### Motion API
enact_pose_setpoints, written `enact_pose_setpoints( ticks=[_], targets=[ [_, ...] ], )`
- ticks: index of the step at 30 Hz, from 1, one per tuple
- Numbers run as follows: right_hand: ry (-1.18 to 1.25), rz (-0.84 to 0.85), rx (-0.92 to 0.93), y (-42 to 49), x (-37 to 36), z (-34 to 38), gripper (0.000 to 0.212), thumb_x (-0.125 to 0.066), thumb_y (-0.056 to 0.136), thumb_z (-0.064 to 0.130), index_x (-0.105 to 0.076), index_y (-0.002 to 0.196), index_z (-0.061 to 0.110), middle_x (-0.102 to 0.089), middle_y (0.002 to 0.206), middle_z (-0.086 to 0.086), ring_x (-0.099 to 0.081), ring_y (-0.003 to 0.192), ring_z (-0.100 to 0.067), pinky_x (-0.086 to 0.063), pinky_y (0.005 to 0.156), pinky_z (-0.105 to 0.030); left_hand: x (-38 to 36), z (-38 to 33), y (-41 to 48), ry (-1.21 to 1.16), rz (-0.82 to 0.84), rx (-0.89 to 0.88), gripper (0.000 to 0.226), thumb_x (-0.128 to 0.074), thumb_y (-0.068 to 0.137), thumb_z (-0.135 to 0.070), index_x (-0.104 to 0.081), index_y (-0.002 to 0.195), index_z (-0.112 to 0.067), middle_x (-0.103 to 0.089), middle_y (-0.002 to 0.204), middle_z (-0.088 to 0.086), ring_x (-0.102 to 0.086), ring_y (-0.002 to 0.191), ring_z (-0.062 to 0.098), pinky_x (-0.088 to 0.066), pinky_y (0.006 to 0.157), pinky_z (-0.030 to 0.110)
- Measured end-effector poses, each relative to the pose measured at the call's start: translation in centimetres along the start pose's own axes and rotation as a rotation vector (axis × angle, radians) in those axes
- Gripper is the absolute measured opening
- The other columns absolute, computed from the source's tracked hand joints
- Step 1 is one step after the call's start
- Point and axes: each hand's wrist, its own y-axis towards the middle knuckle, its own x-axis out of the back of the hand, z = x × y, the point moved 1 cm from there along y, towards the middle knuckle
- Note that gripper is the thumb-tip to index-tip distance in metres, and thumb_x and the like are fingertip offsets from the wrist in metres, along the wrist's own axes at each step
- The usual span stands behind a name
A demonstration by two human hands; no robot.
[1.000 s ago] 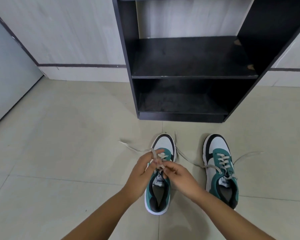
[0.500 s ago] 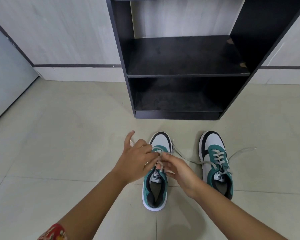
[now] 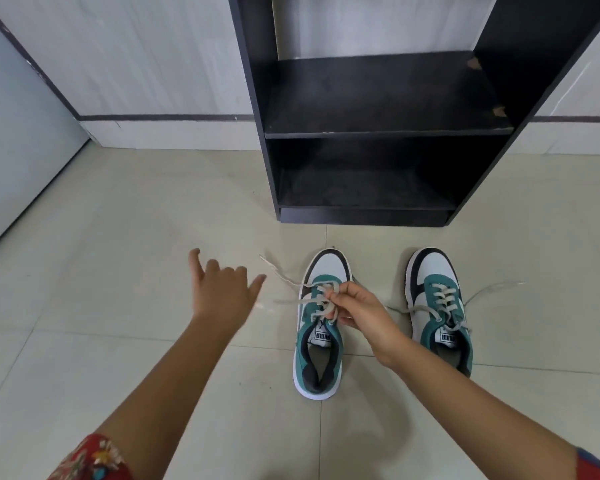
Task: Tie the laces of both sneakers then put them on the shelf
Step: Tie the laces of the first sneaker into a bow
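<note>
Two teal, white and black sneakers stand side by side on the floor, toes toward the shelf. My right hand [image 3: 357,311] pinches the grey laces over the tongue of the left sneaker [image 3: 317,355]. From that knot one lace [image 3: 291,301] runs straight left to my left hand [image 3: 222,292], which is drawn out to the side with middle fingers curled, little finger and thumb sticking out. Another lace end lies loose on the tiles left of the toe. The right sneaker [image 3: 437,306] has its laces lying loose on both sides. The black shelf [image 3: 378,133] stands just beyond, both levels bare.
The shelf unit stands against a pale wall with a dark stripe. A grey door panel [image 3: 18,133] is at the far left. Beige floor tiles [image 3: 136,220] spread out left of the sneakers and in front of the shelf.
My left hand has swung out to the left, away from the left sneaker, drawing a lace with it. My right hand stays pinched at the knot. The view has moved closer.
</note>
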Motion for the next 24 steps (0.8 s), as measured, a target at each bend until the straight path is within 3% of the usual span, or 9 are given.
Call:
enact_pose_setpoints(
  ticks=[2,4,7,9,11,14,18,21,24],
  targets=[
    [-0.048,0.018,0.046,0.0,0.0,-0.1,0.015,-0.054,0.093,0.016,-0.060,0.092,0.003,-0.058,0.078,-0.010,-0.054,0.065,-0.009,-0.046,0.063,-0.010,-0.9,-1.2,-0.5,-0.081,0.027,-0.064,0.049,-0.024,0.093,-0.054,-0.062,0.108,-0.028,-0.071,0.096,-0.005,-0.058,0.106,0.021,0.001,0.109,0.051],
    [-0.078,0.029,0.089,-0.1,0.0,0.1,0.018,-0.053,0.094,0.014,-0.060,0.096,-0.003,-0.059,0.081,-0.011,-0.054,0.070,-0.012,-0.046,0.069,-0.014,-1.4,-3.2,-1.1,-0.423,0.073,-0.241,0.039,-0.033,0.090,-0.049,-0.053,0.122,-0.036,-0.063,0.121,-0.013,-0.051,0.121,0.013,-0.001,0.113,0.048],
    [-0.062,0.049,0.111,-0.3,-0.3,0.2,0.011,-0.052,0.094,0.009,-0.061,0.093,0.004,-0.066,0.076,-0.007,-0.061,0.069,-0.013,-0.049,0.070,-0.021,-1.2,-5.7,-1.8,-0.844,0.264,-0.350,0.037,-0.050,0.088,-0.041,-0.047,0.124,-0.037,-0.060,0.120,-0.016,-0.048,0.121,0.004,0.004,0.118,0.043],
    [-0.051,0.076,0.102,-0.4,-0.5,0.0,0.010,-0.054,0.093,0.009,-0.061,0.087,0.008,-0.068,0.072,-0.004,-0.063,0.065,-0.011,-0.050,0.066,-0.025,-1.4,-6.6,-2.0,-0.816,0.274,-0.361,0.040,-0.058,0.082,-0.044,-0.048,0.118,-0.031,-0.061,0.099,-0.015,-0.055,0.109,0.006,0.006,0.116,0.040],
    [-0.132,0.048,0.133,-0.5,-0.6,-0.2,0.013,-0.058,0.091,0.011,-0.062,0.078,0.013,-0.068,0.069,0.004,-0.061,0.065,-0.007,-0.048,0.067,-0.025,-1.8,-6.9,-1.7,-0.814,0.208,-0.375,0.029,-0.060,0.081,-0.041,-0.055,0.103,-0.023,-0.062,0.086,-0.012,-0.061,0.094,0.012,-0.013,0.117,0.037],
    [-0.252,-0.052,0.213,-0.9,-0.4,0.9,0.009,-0.063,0.087,0.014,-0.066,0.080,0.010,-0.062,0.080,0.000,-0.058,0.073,-0.005,-0.044,0.076,-0.021,-2.1,-6.8,-1.4,-0.944,0.173,-0.338,0.016,-0.059,0.084,-0.029,-0.063,0.092,-0.016,-0.062,0.084,-0.002,-0.060,0.082,0.018,-0.049,0.084,0.042],
    [-0.045,0.001,0.160,-1.4,0.1,4.5,0.012,-0.059,0.089,0.013,-0.062,0.088,0.001,-0.052,0.063,0.001,-0.046,0.053,-0.007,-0.041,0.061,-0.022,-2.2,-6.6,-1.5,-0.989,0.199,-0.309,0.014,-0.063,0.083,-0.028,-0.070,0.083,-0.016,-0.061,0.078,-0.006,-0.061,0.079,0.016,-0.051,0.077,0.040],
    [0.138,0.082,0.159,-1.6,0.7,7.2,0.007,-0.054,0.092,0.016,-0.059,0.088,0.012,-0.054,0.065,0.001,-0.052,0.058,-0.012,-0.048,0.066,-0.027,-2.2,-6.5,-1.6,-0.979,0.149,-0.289,0.010,-0.063,0.077,-0.023,-0.071,0.082,-0.022,-0.066,0.085,-0.009,-0.064,0.083,0.010,-0.054,0.080,0.035],
    [0.330,0.053,0.188,-0.7,1.5,8.6,0.014,-0.048,0.095,0.016,-0.062,0.091,0.016,-0.065,0.076,0.001,-0.064,0.072,-0.013,-0.053,0.074,-0.027,-2.0,-6.7,-2.0,-0.824,-0.006,-0.314,0.014,-0.061,0.076,-0.019,-0.066,0.088,-0.022,-0.062,0.089,-0.008,-0.063,0.078,0.014,-0.053,0.065,0.029]
  ],
)
